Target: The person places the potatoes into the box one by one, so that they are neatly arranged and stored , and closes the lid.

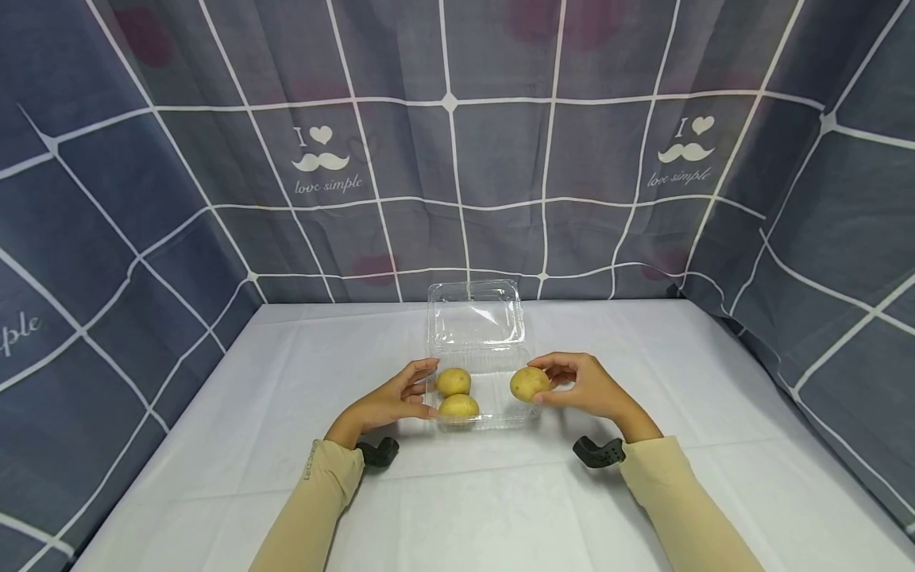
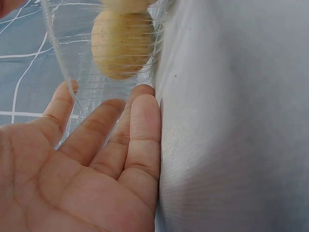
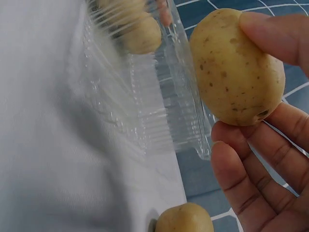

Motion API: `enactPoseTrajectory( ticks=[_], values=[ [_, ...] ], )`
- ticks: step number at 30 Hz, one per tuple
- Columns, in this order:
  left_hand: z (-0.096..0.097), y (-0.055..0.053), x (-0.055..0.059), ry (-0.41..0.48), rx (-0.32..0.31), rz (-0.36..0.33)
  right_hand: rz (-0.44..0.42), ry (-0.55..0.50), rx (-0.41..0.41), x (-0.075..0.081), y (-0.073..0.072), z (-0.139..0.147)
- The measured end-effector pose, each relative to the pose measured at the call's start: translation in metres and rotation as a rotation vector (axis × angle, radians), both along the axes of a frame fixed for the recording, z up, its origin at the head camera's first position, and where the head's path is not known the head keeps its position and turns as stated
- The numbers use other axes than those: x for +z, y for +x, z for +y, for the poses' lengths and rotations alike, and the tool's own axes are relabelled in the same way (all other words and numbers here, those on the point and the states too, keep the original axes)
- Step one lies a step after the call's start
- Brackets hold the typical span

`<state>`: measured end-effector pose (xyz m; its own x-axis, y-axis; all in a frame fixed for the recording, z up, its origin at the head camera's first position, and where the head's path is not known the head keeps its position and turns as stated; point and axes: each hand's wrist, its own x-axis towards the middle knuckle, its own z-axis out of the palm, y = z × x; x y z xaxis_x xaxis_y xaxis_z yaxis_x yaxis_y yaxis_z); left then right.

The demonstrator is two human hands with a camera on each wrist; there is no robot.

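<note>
A clear plastic clamshell container (image 1: pixel 493 401) stands on the table with its lid (image 1: pixel 476 318) raised at the back. Two potatoes lie in its left part, a rear potato (image 1: pixel 453 382) and a front potato (image 1: pixel 459 407). My right hand (image 1: pixel 582 387) pinches another potato (image 3: pixel 236 67) between thumb and fingers, at the container's right rim and above its base. Along the container's left wall rests my left hand (image 1: pixel 391 397), its fingers fairly straight and spread in the left wrist view. A further potato (image 3: pixel 184 218) shows at the bottom of the right wrist view, outside the container.
A white cloth covers the table (image 1: pixel 493 508). Behind it and at both sides hang dark grey curtains (image 1: pixel 500 159) with white grid lines. Black wrist devices sit under both sleeves, one near the left wrist (image 1: pixel 379 452) and one near the right wrist (image 1: pixel 599 452).
</note>
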<state>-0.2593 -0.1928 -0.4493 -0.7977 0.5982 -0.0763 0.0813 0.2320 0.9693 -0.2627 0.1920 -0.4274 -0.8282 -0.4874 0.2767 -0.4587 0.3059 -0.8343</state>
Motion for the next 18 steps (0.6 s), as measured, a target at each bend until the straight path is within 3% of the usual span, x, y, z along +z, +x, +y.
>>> enactPoseTrajectory(
  ticks=[18],
  values=[
    [0.000, 0.000, 0.000, 0.000, -0.003, -0.001, 0.084, 0.112, 0.006, 0.007, 0.001, -0.024]
  ],
)
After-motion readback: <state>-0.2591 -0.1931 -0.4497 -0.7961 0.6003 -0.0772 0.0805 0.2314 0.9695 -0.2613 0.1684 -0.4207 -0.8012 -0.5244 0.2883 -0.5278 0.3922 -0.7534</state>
